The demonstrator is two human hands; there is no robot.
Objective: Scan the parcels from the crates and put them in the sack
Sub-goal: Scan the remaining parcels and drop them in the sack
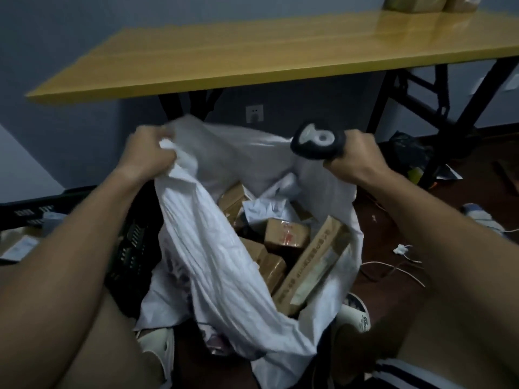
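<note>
The left hand bunches the rim of the white sack in its fingers to keep it wide open on the floor (brown parcels already lie inside), while the right hand grips the scanner.

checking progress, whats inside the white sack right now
Inside the white sack: several brown cardboard parcels, one long box leaning at the right, and a white mailer. Anything deeper is covered.
</note>
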